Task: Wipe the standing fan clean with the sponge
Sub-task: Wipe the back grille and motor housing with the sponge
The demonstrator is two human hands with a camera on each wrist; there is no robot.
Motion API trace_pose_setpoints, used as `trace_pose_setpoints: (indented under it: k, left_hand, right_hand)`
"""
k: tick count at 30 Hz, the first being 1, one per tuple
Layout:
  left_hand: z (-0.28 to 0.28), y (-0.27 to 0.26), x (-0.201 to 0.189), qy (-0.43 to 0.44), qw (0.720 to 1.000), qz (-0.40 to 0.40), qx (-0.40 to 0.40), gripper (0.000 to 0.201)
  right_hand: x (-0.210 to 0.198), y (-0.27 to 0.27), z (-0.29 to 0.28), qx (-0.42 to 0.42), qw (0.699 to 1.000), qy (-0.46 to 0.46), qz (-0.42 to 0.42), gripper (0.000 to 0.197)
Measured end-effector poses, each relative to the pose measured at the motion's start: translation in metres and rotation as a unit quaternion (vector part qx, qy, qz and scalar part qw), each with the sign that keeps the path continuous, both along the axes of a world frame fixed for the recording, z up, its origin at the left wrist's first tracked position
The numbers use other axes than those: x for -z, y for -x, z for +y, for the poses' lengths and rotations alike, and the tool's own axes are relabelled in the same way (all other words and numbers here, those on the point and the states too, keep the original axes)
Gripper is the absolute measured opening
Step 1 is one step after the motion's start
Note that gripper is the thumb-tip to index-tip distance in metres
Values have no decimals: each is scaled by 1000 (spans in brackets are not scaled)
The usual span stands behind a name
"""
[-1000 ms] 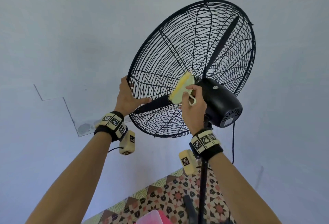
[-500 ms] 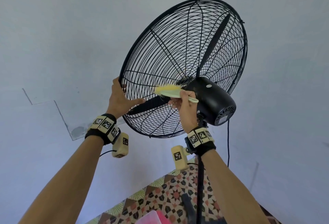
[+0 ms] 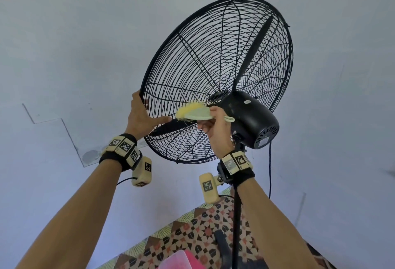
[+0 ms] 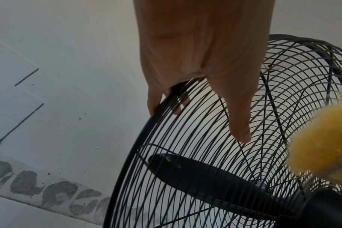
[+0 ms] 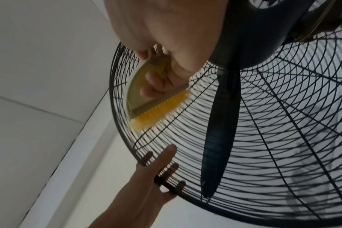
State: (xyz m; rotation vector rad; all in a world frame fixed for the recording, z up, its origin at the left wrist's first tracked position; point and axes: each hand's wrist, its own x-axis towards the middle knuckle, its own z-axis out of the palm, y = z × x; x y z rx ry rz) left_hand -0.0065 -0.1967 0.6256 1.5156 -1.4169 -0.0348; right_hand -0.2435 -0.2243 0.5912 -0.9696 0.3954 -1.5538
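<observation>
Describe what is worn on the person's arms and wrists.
Both forearms are bare, with no sleeves. Each wrist has a black band topped with cream blocks bearing black-and-white square markers. A cream camera pod hangs under each wrist; a thin black cable trails from the left one.

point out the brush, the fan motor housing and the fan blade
brush (image 5: 158, 111), right wrist view, on the yellow bristles
fan motor housing (image 3: 250, 117), head view, on its black side
fan blade (image 4: 205, 177), left wrist view, mid-blade behind the wires
</observation>
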Motion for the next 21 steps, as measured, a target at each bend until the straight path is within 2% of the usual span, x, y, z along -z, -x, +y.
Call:
trace_pose_setpoints:
  k: [2, 4, 6, 9, 14, 17, 21]
  left_hand:
    - [1, 1, 0, 3, 1000, 0, 3, 116]
    - [1, 2, 1, 6, 1000, 4, 3, 116]
    - [1, 2, 2, 6, 1000, 4, 0, 117]
    - [1, 1, 3, 2, 1000, 9, -4, 117]
    - [1, 0, 2, 0, 1000, 5, -4, 117]
    - [2, 2, 1, 5, 1000, 3, 1, 117]
    - [2, 2, 2, 5, 1000, 8, -2, 117]
  right_hand:
    - [2, 5, 0, 25, 999, -12, -18, 15]
    - [5, 8, -6, 86, 995, -26, -35, 13]
    - [5, 4, -10, 127, 991, -29, -19, 11]
    - [0, -6, -8, 107, 993, -30, -27, 9]
    - [-4, 6, -1, -13, 996, -59, -65, 12]
    - [1, 9, -5, 38, 991, -82, -94, 10]
    - [2, -12, -3, 93, 994, -33, -46, 7]
